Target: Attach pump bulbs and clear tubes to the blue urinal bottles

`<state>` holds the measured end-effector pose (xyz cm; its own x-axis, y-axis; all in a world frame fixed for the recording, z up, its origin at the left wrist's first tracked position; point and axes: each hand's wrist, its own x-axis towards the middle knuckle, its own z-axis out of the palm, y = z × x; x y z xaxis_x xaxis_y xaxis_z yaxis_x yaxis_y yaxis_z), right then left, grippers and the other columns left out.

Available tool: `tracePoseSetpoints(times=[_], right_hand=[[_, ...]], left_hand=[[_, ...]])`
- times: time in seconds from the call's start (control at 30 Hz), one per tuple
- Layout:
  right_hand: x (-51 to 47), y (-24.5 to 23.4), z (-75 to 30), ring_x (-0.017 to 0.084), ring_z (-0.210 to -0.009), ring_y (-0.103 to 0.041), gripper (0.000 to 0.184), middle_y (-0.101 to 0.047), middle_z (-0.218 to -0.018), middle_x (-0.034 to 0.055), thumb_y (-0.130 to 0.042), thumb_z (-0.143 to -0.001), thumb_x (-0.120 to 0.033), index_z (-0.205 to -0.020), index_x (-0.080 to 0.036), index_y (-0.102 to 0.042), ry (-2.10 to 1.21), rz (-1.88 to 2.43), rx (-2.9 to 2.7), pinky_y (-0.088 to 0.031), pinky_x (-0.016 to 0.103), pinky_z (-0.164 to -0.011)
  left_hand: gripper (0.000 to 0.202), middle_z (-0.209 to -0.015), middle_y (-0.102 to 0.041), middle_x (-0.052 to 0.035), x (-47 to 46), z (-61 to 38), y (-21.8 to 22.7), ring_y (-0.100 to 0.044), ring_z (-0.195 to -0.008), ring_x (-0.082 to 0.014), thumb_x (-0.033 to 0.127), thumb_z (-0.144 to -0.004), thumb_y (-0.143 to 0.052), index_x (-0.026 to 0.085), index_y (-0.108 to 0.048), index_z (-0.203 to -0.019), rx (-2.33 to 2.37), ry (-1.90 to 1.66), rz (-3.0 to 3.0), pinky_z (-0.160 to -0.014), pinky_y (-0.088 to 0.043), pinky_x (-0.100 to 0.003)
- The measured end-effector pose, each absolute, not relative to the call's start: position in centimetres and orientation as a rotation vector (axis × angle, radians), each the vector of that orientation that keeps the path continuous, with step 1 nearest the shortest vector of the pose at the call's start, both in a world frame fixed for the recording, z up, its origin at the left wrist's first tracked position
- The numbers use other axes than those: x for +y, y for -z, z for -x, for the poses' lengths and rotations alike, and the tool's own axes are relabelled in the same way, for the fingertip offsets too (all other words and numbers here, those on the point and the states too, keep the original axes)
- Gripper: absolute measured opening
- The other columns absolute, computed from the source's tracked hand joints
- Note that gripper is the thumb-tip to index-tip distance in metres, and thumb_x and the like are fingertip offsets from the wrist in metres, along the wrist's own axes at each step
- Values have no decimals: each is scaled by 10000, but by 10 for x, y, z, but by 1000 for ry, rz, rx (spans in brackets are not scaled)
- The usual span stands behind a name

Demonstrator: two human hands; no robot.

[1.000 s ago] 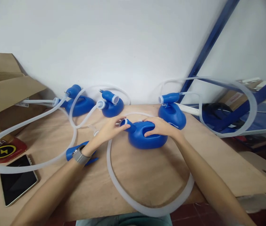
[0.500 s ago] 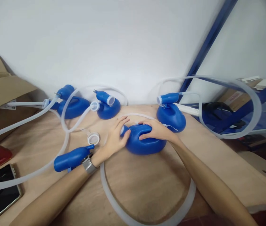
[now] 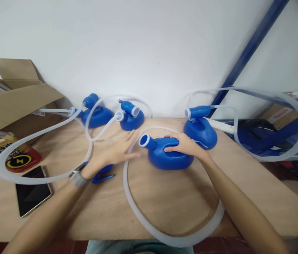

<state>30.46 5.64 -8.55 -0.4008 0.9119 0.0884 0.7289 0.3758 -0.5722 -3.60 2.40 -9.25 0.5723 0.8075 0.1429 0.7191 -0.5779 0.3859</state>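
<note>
A blue plastic urinal bottle (image 3: pixel 171 160) lies on the table in front of me, its white-rimmed neck (image 3: pixel 144 140) pointing up and to the left. My right hand (image 3: pixel 182 144) is wrapped over its handle. Left of the neck, my left hand (image 3: pixel 118 150) is slightly blurred, with fingers spread and nothing in them. Partly hidden under the left wrist lies a loose blue spout piece (image 3: pixel 104 173). A translucent hose (image 3: pixel 135 208) loops on the table around the front of the bottle.
More blue urinal bottles (image 3: pixel 200 133) with hoses stand along the wall. On the left are an open cardboard box (image 3: pixel 19 106), a drink bottle (image 3: pixel 22 160) and a phone (image 3: pixel 32 190). A blue metal frame (image 3: pixel 252 46) rises at the right.
My left hand has left the bottle's neck and moved left, uncovering the open mouth. My right hand still holds the handle. The view has shifted left.
</note>
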Motion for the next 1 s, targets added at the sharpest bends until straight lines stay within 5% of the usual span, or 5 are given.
tracePoseSetpoints(times=[0.23,0.5,0.67,0.8,1.0], right_hand=[[53,76,-305,406,-1336,-644,665,-716,-1409,95,-814,-783,-588,-1355,-267,-707,-639,1406,-2303,-495,563,-1165],[8,30,-262,411,-1568,-381,1187,-366,-1726,116,-881,-731,-641,-1691,-319,-261,-430,881,-2489,-360,607,-1269],[5,7,-227,355,-1328,-653,802,-697,-1429,78,-904,-746,-557,-1455,-302,-630,-449,728,-2360,-545,516,-1128],[24,0,-243,339,-1220,-709,698,-733,-1362,76,-922,-736,-466,-1373,-284,-700,-419,859,-2217,-654,436,-921],[39,-3,-290,359,-1143,-737,689,-741,-1347,85,-921,-713,-451,-1346,-259,-730,-403,1030,-2040,-656,483,-915]], left_hand=[[829,-1164,-778,-162,-25,115,51,-755,-1004,-402,438,-666,-814,230,-620,-1445,1720,413,-2120,-827,-588,-440],[766,-1260,-719,-93,-31,74,-1,-689,-1109,-309,660,-773,-793,263,-578,-1391,1373,-397,-2486,-894,-560,-381],[668,-1261,-732,-120,-28,21,-24,-729,-1013,-288,577,-810,-813,223,-620,-1343,1100,-1103,-2558,-890,-578,-413],[384,-1321,-709,-118,-1,33,-23,-716,-1106,-278,435,-1015,-491,212,-651,-1283,1301,-1434,-2374,-961,-569,-416],[518,-1211,-765,-120,48,75,42,-736,-1027,-323,419,-714,-765,232,-732,-1196,1767,354,-2308,-893,-586,-406]])
